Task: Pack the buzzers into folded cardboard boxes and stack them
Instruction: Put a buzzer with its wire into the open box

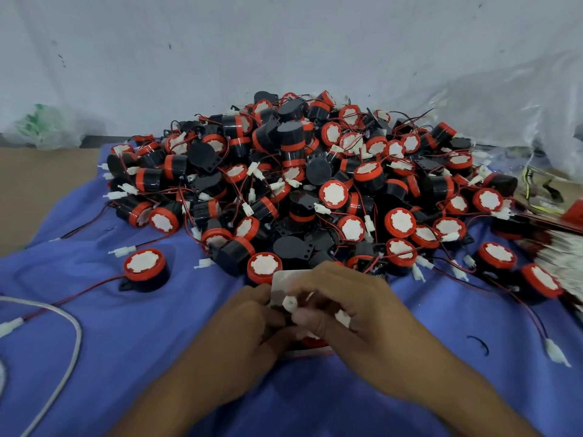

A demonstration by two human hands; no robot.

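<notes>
A big heap of black buzzers (303, 171) with red caps, white discs and red-black wires lies on the blue cloth (132, 348). In front of the heap, both hands meet over a small white and red cardboard box (285, 280). My left hand (249, 326) grips the box's left side. My right hand (353, 313) curls over its top and pinches a white connector (289, 302) at the opening. A red buzzer edge (314, 343) shows under my right hand; the rest of the box is hidden and blurred.
One buzzer (143, 269) lies alone to the left of the heap. A white cable (67, 348) curves at the lower left. A stack of flat box blanks (564, 257) sits at the right edge. Plastic sheeting (504, 99) covers the wall behind.
</notes>
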